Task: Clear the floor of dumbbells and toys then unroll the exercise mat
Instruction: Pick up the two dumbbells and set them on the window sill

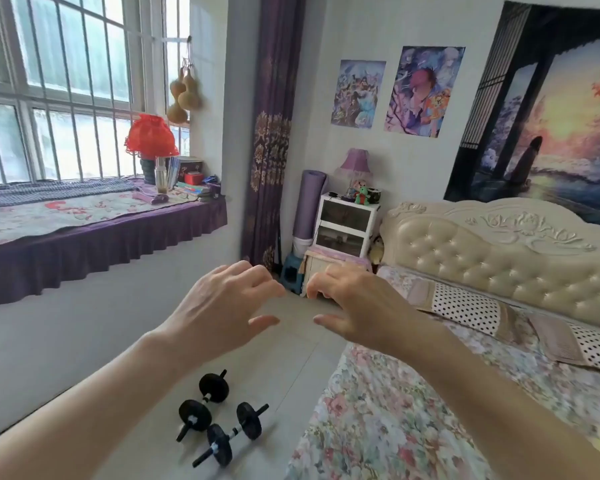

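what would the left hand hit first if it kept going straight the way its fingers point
Probably the small blue stool in the corner, below the rolled purple mat. The left hand holds nothing, and bare floor lies between. Depth is hard to judge from one view.

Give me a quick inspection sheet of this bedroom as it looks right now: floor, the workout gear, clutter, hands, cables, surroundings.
Surface: pale tiled floor between window bench and bed.
Job's things: two black dumbbells lie side by side on the floor, untouched; purple exercise mat stands rolled up in the corner.
Clutter: blue stool under the mat; no toys seen on the floor; green plush toy on the white nightstand.
Grippers: left hand and right hand held out in the air, fingers loosely curled, holding nothing.
Cables: one dark cord hangs down the nightstand's side.
Surroundings: window bench with red lamp and books; bed; posters.
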